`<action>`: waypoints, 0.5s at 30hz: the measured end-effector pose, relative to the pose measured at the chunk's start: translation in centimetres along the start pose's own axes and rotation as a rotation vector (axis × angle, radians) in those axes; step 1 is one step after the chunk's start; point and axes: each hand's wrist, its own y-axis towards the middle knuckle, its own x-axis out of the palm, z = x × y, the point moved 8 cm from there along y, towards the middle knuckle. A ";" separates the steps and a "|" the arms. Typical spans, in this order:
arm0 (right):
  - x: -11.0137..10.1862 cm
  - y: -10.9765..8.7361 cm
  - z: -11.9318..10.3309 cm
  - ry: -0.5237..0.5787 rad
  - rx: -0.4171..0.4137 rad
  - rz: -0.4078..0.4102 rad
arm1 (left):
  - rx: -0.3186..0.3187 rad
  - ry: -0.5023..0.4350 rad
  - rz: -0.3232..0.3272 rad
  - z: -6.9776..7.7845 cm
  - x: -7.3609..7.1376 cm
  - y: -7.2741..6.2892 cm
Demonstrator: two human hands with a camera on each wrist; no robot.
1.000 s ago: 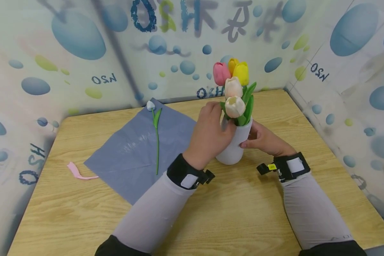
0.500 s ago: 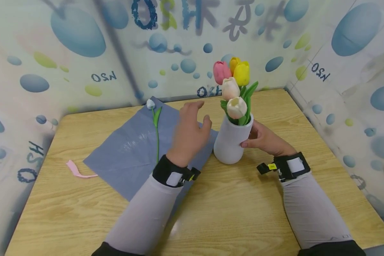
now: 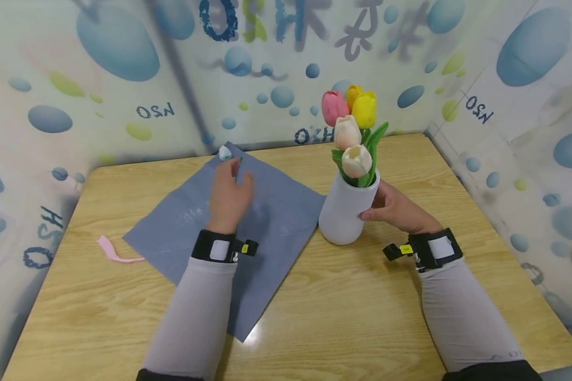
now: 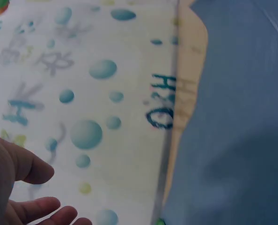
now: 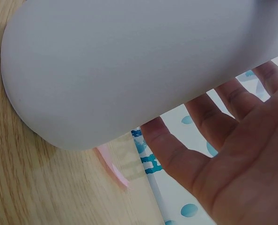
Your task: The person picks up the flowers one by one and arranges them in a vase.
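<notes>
My left hand (image 3: 229, 198) hovers over a single white tulip (image 3: 225, 153) lying on a blue-grey sheet of wrapping paper (image 3: 281, 233). The hand hides most of the stem. In the left wrist view its thumb and fingers are apart with nothing between them. My right hand (image 3: 398, 209) grips a white vase (image 3: 342, 214) from the right, thumb on the near side, other fingers partly hidden behind. Inside the vase stand artificial tulips: a pink tulip (image 3: 334, 108), yellow ones (image 3: 364, 109) and pale ones (image 3: 356, 161), with green leaves. The vase tilts slightly.
A pink ribbon (image 3: 116, 253) lies left of the paper, partly under it. The wooden table (image 3: 343, 312) meets a printed wall covering (image 3: 267, 79) at the back and right. One paper corner points toward the table's front.
My left hand has come away from the tulips at the vase's rim and moved left to the loose white tulip. The right hand stays on the vase.
</notes>
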 end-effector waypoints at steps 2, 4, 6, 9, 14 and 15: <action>0.0 -0.1 0.0 -0.003 0.001 0.002 | -0.034 0.003 -0.007 -1.2 -0.2 0.4; 0.0 -0.1 0.1 -0.002 0.001 0.001 | -0.051 0.024 -0.015 -2.3 -0.3 0.8; 0.0 -0.1 0.0 -0.002 -0.003 0.003 | -0.063 0.055 -0.027 -3.2 -0.4 1.0; -0.1 -0.1 0.1 -0.004 0.000 0.007 | -0.105 0.116 -0.059 -4.4 -0.3 1.1; 0.0 -0.1 0.1 -0.008 0.003 0.012 | -0.179 0.206 -0.127 -6.0 -0.1 0.9; 0.0 -0.1 0.0 -0.007 0.001 0.009 | -0.188 0.223 -0.140 -6.3 0.0 0.8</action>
